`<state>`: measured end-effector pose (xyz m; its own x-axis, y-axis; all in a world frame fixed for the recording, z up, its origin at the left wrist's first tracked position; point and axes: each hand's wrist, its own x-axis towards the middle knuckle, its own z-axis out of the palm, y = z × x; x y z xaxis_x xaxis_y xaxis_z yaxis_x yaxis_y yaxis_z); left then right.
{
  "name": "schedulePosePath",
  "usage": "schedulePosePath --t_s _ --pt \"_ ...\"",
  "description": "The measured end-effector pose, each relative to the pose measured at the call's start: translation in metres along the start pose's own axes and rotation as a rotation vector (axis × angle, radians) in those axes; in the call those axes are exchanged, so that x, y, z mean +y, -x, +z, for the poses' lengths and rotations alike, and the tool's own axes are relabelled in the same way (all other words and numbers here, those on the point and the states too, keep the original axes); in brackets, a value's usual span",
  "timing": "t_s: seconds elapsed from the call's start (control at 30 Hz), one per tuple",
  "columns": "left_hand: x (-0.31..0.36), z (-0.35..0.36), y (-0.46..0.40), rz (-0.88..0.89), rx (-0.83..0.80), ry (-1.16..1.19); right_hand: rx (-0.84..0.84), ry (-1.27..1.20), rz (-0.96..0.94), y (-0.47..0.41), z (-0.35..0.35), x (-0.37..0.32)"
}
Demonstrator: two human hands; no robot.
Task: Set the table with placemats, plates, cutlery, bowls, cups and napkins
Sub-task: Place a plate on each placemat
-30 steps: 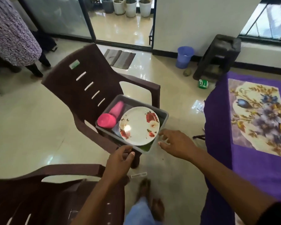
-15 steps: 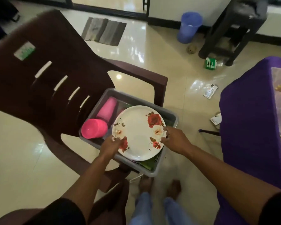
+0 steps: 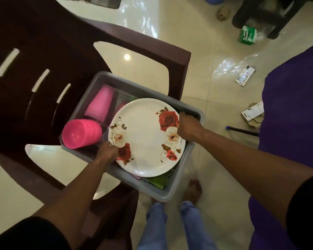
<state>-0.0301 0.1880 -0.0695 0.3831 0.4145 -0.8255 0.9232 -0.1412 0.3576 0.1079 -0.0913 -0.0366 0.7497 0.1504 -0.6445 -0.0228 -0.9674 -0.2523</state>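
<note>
1. Person's legs, 6 o'clock of the frame: blue trousers and bare feet on the pale tiled floor [image 3: 215,177], standing just beside the tub.
2. Left hand [image 3: 107,150], at 8 o'clock of the plate: forearm reaching up from the lower left, fingers curled over the plate's rim. Holding the plate; what the fingertips do underneath cannot be seen.
3. Right hand [image 3: 187,126], at 3 o'clock of the plate: forearm coming in from the lower right, fingers bent down over the rim between plate and tub wall. Also gripping the plate.
4. Plate [image 3: 145,138]: white, rose-printed, lying on top of the tub's contents, slightly tilted. Whether more plates sit under it cannot be told.
5. Grey tub [image 3: 181,179]: rests on the seat of the brown chair [image 3: 34,51]. A green item [image 3: 156,182], possibly a napkin or mat, shows under the plate at 5 o'clock.
6. Pink cups [image 3: 80,135]: lying on their sides at 9 to 11 o'clock of the plate.
7. Purple-covered table [image 3: 293,114]: at 3 o'clock of the frame, well apart from the tub.
8. Step in hand, judged: fetching the plate. Next move calls for a level two-handed lift clear of the tub wall, then a carry right to the table.
</note>
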Motion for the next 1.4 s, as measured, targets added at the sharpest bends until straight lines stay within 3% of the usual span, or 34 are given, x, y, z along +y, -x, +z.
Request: schedulePosePath --t_s 0.23,0.4,0.6,0.73,0.83,1.0,1.13,1.4 --pt "-0.008 0.000 -0.010 0.005 0.056 -0.043 0.030 0.037 0.019 -0.007 0.002 -0.005" --pt "0.004 -0.003 0.000 0.133 0.140 -0.051 0.066 -0.100 -0.016 0.013 -0.014 0.001" --pt "0.027 -0.024 0.046 0.235 0.107 0.199 0.186 -0.228 0.008 0.063 -0.050 -0.008" --pt "0.044 -0.043 0.100 0.297 0.101 0.386 0.301 -0.470 -0.012 0.113 -0.081 -0.014" --pt "0.067 -0.048 0.154 0.326 -0.019 0.619 0.453 -0.603 -0.051 0.160 -0.110 -0.007" --pt "0.100 -0.063 0.238 0.363 -0.457 0.879 0.702 -0.747 -0.069 0.249 -0.161 0.007" --pt "0.128 -0.033 0.278 0.226 -0.779 0.927 0.856 -0.784 -0.012 0.315 -0.192 0.043" --pt "0.223 0.069 0.355 0.350 -0.868 0.701 1.175 -0.884 0.235 0.386 -0.235 0.142"
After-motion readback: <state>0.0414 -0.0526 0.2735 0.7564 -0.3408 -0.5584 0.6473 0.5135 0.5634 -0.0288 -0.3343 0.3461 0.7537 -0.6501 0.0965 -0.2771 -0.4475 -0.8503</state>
